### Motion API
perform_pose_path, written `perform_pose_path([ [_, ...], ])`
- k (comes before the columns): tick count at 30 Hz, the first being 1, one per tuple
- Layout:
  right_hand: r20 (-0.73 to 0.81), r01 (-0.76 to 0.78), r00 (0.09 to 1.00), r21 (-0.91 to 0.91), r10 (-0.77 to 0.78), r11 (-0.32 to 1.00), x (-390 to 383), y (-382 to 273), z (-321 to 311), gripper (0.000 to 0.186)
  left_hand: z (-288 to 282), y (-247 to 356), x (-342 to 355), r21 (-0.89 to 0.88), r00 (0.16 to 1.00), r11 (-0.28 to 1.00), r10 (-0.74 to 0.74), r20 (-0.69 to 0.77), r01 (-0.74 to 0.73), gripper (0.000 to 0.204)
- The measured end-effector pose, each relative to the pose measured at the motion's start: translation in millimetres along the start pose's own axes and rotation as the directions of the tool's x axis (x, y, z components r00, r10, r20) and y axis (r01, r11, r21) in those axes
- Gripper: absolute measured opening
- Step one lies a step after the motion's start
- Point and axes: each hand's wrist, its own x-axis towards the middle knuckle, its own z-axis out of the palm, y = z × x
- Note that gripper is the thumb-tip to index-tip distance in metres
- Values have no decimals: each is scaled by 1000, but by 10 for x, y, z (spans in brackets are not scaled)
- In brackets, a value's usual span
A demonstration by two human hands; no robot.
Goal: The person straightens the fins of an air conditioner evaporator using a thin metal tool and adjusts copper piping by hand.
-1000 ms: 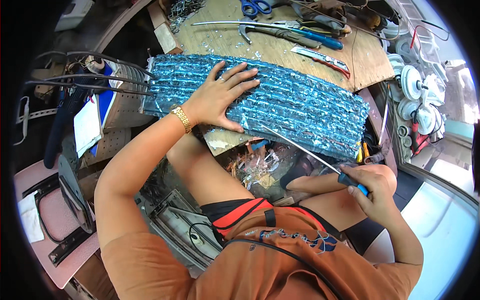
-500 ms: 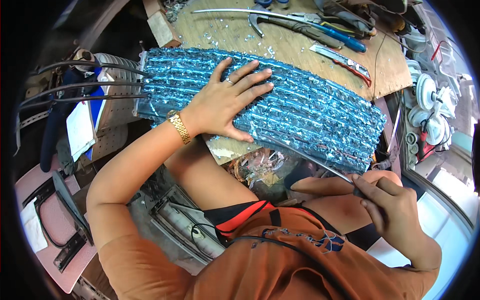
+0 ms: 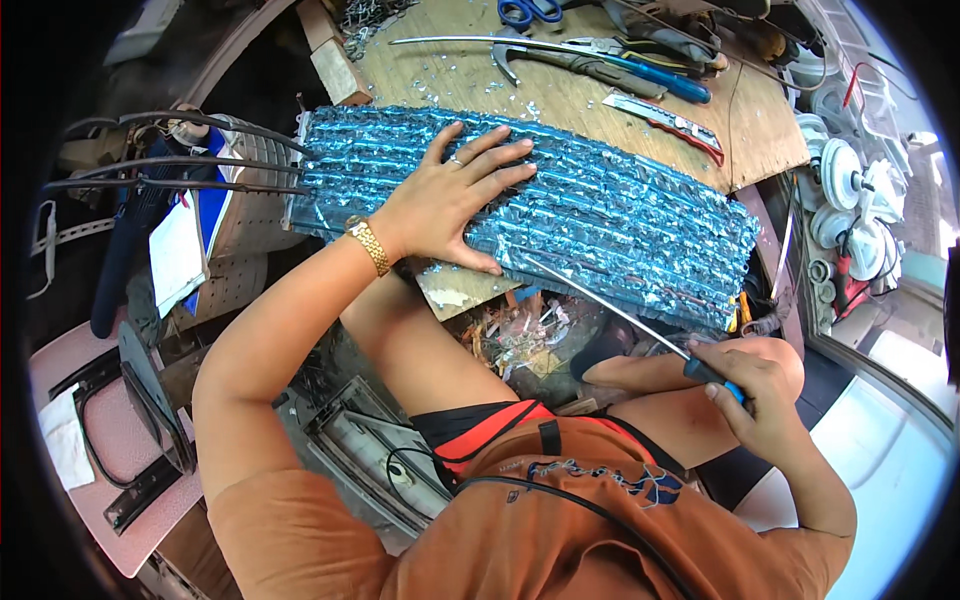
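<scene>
A blue finned coil (image 3: pixel 610 215), its thin metal fins bent and torn in rows, lies across the wooden board. My left hand (image 3: pixel 455 195) rests on top of it, fingers spread, with the thumb near its front edge. In my right hand (image 3: pixel 748 392) is a long screwdriver (image 3: pixel 610 308) with a blue handle. Its thin shaft slants up and left to the coil's near edge, where the tip meets the fins close to my left thumb. Several dark tubes (image 3: pixel 220 160) reach the coil's left end.
On the board (image 3: pixel 440 70) are a hammer (image 3: pixel 506 62), another long blue-handled screwdriver (image 3: pixel 680 82), pliers (image 3: pixel 610 46), blue scissors (image 3: pixel 528 12) and a red-handled cutter (image 3: pixel 670 125). Metal scraps dot the wood. White plastic parts (image 3: pixel 850 190) stand at right; debris (image 3: pixel 515 335) lies below.
My right hand has shifted slightly left, and the screwdriver's blue handle now shows. My left hand stays flat on the coil. The whole view has moved a little.
</scene>
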Motion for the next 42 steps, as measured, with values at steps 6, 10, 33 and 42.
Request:
perform_pose_path([
  [6,46,-52,998,-3,52,999,151,-43,-71,49,42,20,13,-33,1000,999,-6,0,6,121],
  [10,80,30,997,-122,-21,992,278,-208,-228,48,21,50,13,-23,1000,1000,-9,22,10,121],
  [33,30,-32,999,-187,38,982,-61,-371,-113,53,62,44,-363,110,993,987,-121,-8,121,133],
  [42,99,-53,993,-164,70,985,208,-361,-148,50,34,-4,-364,88,990,986,-141,-5,141,133],
])
